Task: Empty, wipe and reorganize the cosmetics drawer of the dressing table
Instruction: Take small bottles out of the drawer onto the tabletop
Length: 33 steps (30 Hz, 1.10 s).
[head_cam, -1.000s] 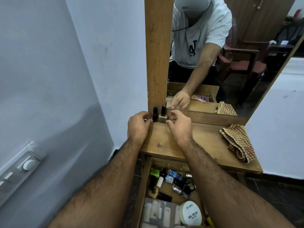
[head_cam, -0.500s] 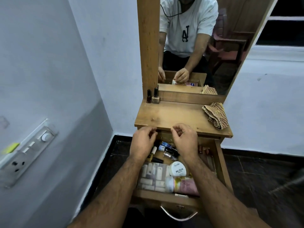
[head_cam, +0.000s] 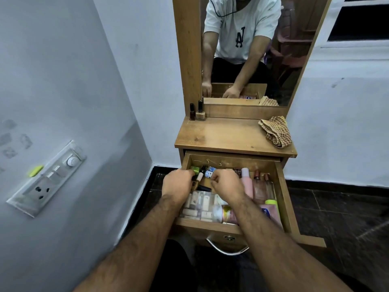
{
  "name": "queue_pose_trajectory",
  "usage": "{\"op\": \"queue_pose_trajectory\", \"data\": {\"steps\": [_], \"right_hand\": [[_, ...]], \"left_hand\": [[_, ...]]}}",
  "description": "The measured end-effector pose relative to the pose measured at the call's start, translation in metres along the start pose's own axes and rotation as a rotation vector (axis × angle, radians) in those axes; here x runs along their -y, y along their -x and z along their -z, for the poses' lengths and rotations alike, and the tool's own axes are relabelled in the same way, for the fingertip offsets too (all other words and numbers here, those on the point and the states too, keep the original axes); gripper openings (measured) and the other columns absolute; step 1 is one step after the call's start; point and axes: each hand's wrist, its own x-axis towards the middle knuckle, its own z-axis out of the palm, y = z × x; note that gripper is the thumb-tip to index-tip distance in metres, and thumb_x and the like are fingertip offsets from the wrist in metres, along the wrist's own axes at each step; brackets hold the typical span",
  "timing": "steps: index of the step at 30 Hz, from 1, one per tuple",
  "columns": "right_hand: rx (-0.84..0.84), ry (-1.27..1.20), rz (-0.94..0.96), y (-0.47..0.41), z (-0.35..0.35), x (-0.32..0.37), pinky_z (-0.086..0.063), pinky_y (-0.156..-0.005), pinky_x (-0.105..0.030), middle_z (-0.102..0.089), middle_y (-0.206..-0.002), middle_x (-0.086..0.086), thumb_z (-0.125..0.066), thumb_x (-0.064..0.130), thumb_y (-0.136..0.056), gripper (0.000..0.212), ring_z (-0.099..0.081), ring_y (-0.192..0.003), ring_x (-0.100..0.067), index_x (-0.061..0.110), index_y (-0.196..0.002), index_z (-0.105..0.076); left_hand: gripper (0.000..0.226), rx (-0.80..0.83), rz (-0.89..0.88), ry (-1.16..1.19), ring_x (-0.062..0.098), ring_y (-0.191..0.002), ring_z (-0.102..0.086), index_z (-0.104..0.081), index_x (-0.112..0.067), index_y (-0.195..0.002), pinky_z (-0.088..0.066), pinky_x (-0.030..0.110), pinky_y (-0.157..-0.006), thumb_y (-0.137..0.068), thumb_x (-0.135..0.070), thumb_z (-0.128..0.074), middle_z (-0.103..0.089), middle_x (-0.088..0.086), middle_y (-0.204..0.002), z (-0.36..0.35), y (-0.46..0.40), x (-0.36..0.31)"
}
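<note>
While both hands, left (head_cam: 177, 186) and right (head_cam: 226, 185), reach into the drawer (head_cam: 283, 186), finger grip and labels stay unreadable.

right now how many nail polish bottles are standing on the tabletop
2: a dark bottle and a beige bottle, side by side at the back left corner of the tabletop. None looks hidden there; the mirror shows reflections only.

Light: I see dim, even indoor light, walls bluish-grey.
Shadows: soft, darkest on the floor (head_cam: 336, 218).
Blur: my hands and drawer contents look slightly smeared.
Distortion: wide-angle bending at edges.
</note>
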Motion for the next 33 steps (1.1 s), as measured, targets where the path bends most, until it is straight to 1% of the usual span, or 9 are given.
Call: {"op": "queue_pose_trajectory", "data": {"steps": [4,6,10,14,18,23,27,30,33], "right_hand": [[0.084,0.081,0.064,-0.003,-0.009,0.004,-0.046,-0.066,-0.028,-0.072,-0.090,-0.001,-0.055,0.014,-0.090,0.016,-0.066,-0.088,-0.024,0.022,-0.083,-0.067],[0.127,0.135,0.105,-0.006,-0.014,0.006,-0.043,-0.066,-0.028,-0.072,-0.094,-0.002,-0.056,0.019,-0.092,0.015,-0.066,-0.092,-0.024,0.024,-0.093,-0.071],[0.169,0.272,0.158,-0.008,-0.018,0.009,-0.049,-0.075,-0.034,-0.070,-0.105,-0.002,-0.059,0.030,-0.095,0.020,-0.065,-0.100,-0.024,0.022,-0.111,-0.068],[0.175,0.241,0.140,-0.008,-0.019,0.006,-0.050,-0.081,-0.033,-0.071,-0.107,0.002,-0.064,0.030,-0.092,0.022,-0.065,-0.103,-0.022,0.025,-0.112,-0.070],[0.161,0.171,0.115,-0.005,-0.016,0.006,-0.046,-0.075,-0.029,-0.072,-0.101,0.002,-0.065,0.026,-0.090,0.021,-0.066,-0.096,-0.020,0.025,-0.110,-0.073],[0.019,0.027,0.010,0.003,0.002,0.002,-0.050,-0.061,-0.029,-0.070,-0.086,0.005,-0.058,0.027,-0.084,0.017,-0.064,-0.080,-0.015,0.022,-0.094,-0.070],[-0.112,-0.022,-0.051,0.006,0.015,-0.005,-0.030,-0.052,-0.019,-0.067,-0.082,0.008,-0.056,0.035,-0.087,0.016,-0.056,-0.077,-0.013,0.021,-0.090,-0.065],[-0.184,-0.100,-0.091,0.004,0.017,-0.005,-0.041,-0.058,-0.024,-0.067,-0.081,0.008,-0.057,0.034,-0.084,0.013,-0.059,-0.080,-0.015,0.023,-0.086,-0.063],[-0.260,-0.144,-0.141,0.000,0.014,-0.009,-0.050,-0.069,-0.030,-0.069,-0.082,0.006,-0.056,0.038,-0.082,0.015,-0.063,-0.083,-0.020,0.025,-0.085,-0.063]], "left_hand": [[0.027,-0.050,0.022,0.029,0.026,-0.090,-0.065,-0.066,-0.029,-0.109,-0.047,0.035,-0.067,-0.092,-0.015,-0.051,-0.071,0.002,-0.096,-0.011,0.000,0.003],[0.028,-0.062,0.037,0.047,0.026,-0.089,-0.065,-0.067,-0.029,-0.110,-0.048,0.035,-0.068,-0.092,-0.015,-0.050,-0.071,0.003,-0.095,-0.013,-0.001,0.004],[0.031,-0.081,0.066,0.102,0.028,-0.091,-0.066,-0.068,-0.030,-0.112,-0.053,0.038,-0.074,-0.092,-0.014,-0.050,-0.072,0.004,-0.097,-0.014,-0.003,0.007],[0.032,-0.087,0.083,0.145,0.028,-0.093,-0.066,-0.067,-0.031,-0.115,-0.054,0.039,-0.076,-0.093,-0.015,-0.050,-0.073,0.004,-0.099,-0.016,-0.003,0.007],[0.032,-0.108,0.086,0.158,0.029,-0.092,-0.066,-0.066,-0.031,-0.117,-0.052,0.038,-0.075,-0.094,-0.015,-0.049,-0.073,0.005,-0.100,-0.017,-0.003,0.007],[0.035,-0.155,0.043,0.091,0.026,-0.090,-0.062,-0.068,-0.027,-0.111,-0.046,0.036,-0.067,-0.090,-0.006,-0.049,-0.072,0.004,-0.093,-0.015,0.000,0.003],[0.030,-0.155,-0.032,-0.092,0.023,-0.090,-0.056,-0.068,-0.022,-0.103,-0.040,0.033,-0.065,-0.088,-0.003,-0.051,-0.071,0.002,-0.094,-0.013,-0.002,0.002],[0.018,-0.061,-0.055,-0.097,0.027,-0.089,-0.061,-0.063,-0.016,-0.100,-0.037,0.034,-0.063,-0.092,-0.006,-0.051,-0.068,0.007,-0.096,-0.007,-0.004,-0.005],[0.020,0.048,-0.052,-0.060,0.030,-0.090,-0.065,-0.064,-0.013,-0.101,-0.040,0.034,-0.065,-0.092,-0.003,-0.049,-0.068,0.011,-0.098,-0.003,-0.013,-0.019]]}}
